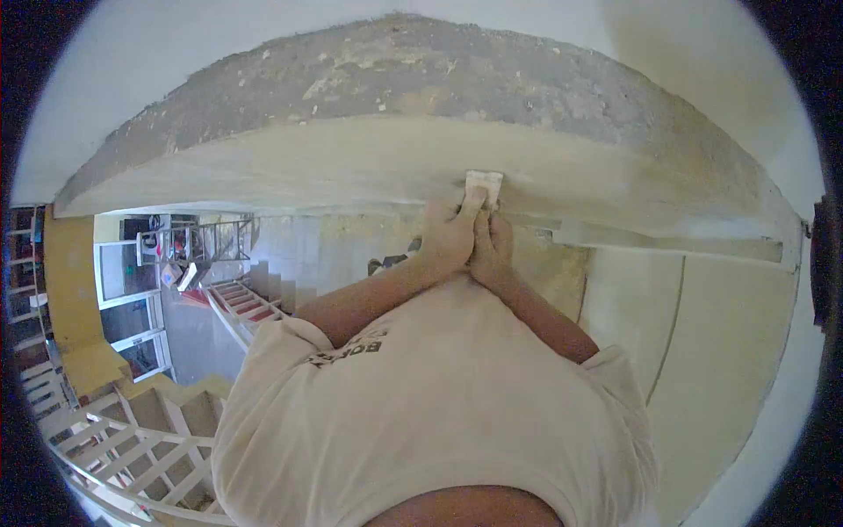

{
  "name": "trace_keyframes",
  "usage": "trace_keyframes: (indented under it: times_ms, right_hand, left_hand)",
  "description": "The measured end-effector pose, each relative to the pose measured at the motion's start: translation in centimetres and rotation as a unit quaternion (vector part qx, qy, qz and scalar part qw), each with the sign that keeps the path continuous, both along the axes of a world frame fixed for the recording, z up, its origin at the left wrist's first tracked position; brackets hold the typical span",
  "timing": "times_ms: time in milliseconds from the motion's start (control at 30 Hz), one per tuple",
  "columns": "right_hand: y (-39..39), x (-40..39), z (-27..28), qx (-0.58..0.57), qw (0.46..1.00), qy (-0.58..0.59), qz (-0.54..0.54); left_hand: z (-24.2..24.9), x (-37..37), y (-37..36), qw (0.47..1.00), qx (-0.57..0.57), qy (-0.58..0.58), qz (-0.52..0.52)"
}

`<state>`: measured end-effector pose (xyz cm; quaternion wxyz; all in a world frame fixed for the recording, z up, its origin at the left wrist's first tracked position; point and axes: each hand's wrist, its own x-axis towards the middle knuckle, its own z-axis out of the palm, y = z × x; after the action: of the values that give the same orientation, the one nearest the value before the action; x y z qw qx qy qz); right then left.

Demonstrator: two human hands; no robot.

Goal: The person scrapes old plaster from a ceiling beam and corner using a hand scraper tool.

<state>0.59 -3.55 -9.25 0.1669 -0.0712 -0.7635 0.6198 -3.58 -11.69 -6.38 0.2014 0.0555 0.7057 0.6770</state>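
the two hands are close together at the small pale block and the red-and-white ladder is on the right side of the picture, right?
Not quite: the head view shows the red-and-white ladder on the left side of the picture. The left hand and right hand are indeed close together at the small pale block.
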Motion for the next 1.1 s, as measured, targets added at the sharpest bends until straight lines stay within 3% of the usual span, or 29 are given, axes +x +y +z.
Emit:
trace_keyframes:
  times_ms: [67, 133, 167, 233, 333, 367, 400, 467, 533, 600, 667, 700, 767, 833, 867, 933, 967, 1000, 1033, 1100]
  right_hand:
    - [-0.2, 0.8, -0.1, 0.026, 0.999, -0.028, 0.012]
    - [-0.1, 0.4, -2.0, 0.175, 0.981, 0.074, -0.022]
    - [0.0, 0.3, -2.4, 0.176, 0.981, 0.08, -0.021]
    - [0.0, 0.5, -2.0, 0.051, 0.999, 0.001, -0.009]
    - [0.5, 0.7, 1.7, 0.081, 0.996, -0.025, 0.033]
    - [0.2, 0.7, 0.3, 0.079, 0.996, -0.027, 0.032]
    - [0.2, 0.8, -2.1, 0.133, 0.991, 0.016, 0.014]
    - [0.1, 0.3, -3.1, 0.188, 0.98, 0.066, -0.005]
    - [-0.5, 0.0, -2.5, -0.016, 0.998, 0.066, -0.016]
    - [0.0, 0.7, -1.2, 0.001, 0.999, 0.042, 0.014]
    - [0.1, 0.7, -0.9, 0.017, 0.999, 0.023, 0.043]
    - [0.1, 0.6, -1.0, 0.078, 0.996, 0.022, 0.025]
    - [-0.1, 0.4, -1.8, 0.142, 0.989, 0.029, 0.003]
    - [-0.5, 0.2, -3.1, -0.024, 0.998, 0.056, 0.004]
    - [-0.1, 0.0, -3.8, -0.023, 0.998, 0.058, 0.003]
    - [0.4, 0.5, -3.6, 0.286, 0.932, 0.22, -0.044]
    - [0.3, 0.7, -3.4, 0.285, 0.932, 0.217, -0.048]
    - [0.2, 0.5, -2.5, 0.148, 0.984, 0.1, -0.022]
    - [0.2, 0.3, -1.5, 0.005, 1.0, -0.019, 0.005]
    - [-0.3, 0.3, 0.1, -0.031, 0.999, -0.028, 0.005]
  left_hand:
    - [2.7, 0.5, 0.2, 0.996, 0.089, -0.003, 0.029]
    - [0.0, 0.4, 0.3, 0.998, 0.062, 0.004, 0.026]
    - [-1.4, 0.0, 0.3, 0.999, 0.036, 0.014, 0.021]
    - [-0.6, 0.5, 0.4, 0.997, 0.074, -0.004, 0.025]
    - [1.1, 0.8, 0.7, 0.986, 0.143, -0.073, 0.04]
    - [1.5, 0.6, 0.7, 0.976, 0.179, -0.111, 0.052]
    - [0.6, 0.5, 0.5, 0.976, 0.179, -0.11, 0.05]
    - [-1.7, 0.2, 0.0, 0.996, 0.066, -0.06, 0.003]
    - [-1.3, 0.3, -0.1, 0.998, 0.044, -0.055, 0.001]
    - [-0.5, 1.0, -0.1, 0.998, 0.017, -0.067, 0.0]
    - [1.4, 0.5, 0.6, 0.98, 0.164, -0.096, 0.054]
    - [0.4, 0.4, 0.4, 0.98, 0.163, -0.098, 0.052]
    - [-2.0, -0.2, -0.2, 0.999, 0.035, -0.01, 0.008]
    - [-1.1, 0.4, -0.1, 0.998, 0.059, -0.011, 0.005]
    - [-0.6, 0.6, 0.0, 0.997, 0.081, -0.018, 0.003]
    - [-0.2, 0.6, 0.4, 0.992, 0.114, -0.053, 0.018]
    - [-0.1, 0.4, 0.5, 0.985, 0.149, -0.079, 0.033]
    - [-0.1, 0.3, 0.5, 0.985, 0.148, -0.078, 0.029]
    - [0.0, 0.2, 0.3, 0.993, 0.111, -0.034, 0.022]
    - [0.7, 0.1, 0.0, 0.997, 0.072, 0.012, 0.009]
